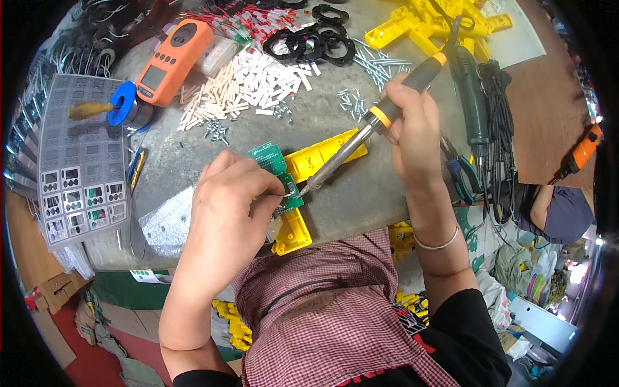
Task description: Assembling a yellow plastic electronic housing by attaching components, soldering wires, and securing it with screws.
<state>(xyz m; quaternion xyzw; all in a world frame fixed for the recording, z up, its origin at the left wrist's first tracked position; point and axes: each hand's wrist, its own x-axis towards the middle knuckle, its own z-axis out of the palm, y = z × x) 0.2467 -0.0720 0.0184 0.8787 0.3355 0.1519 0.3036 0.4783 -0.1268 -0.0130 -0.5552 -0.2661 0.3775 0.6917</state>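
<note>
Right hand (412, 126) angles soldering iron (380, 116) down-left.

Green circuit board (278, 174) on a yellow plastic housing (309, 187), black soldering iron (387, 109) with orange bands, orange meter (173, 61) near the grey desk's (348, 193) far edge, blue solder spool (126, 104), white tubing pieces (258, 84), black rings (316, 42), red-and-white checked cloth (322, 303).

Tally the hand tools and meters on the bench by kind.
Soldering iron: 1, in right hand
Green electric screwdriver: 1
Orange meter: 1
Solder spool: 1
Pliers: 1
Total: 5
Left hand holds the green board.
</note>
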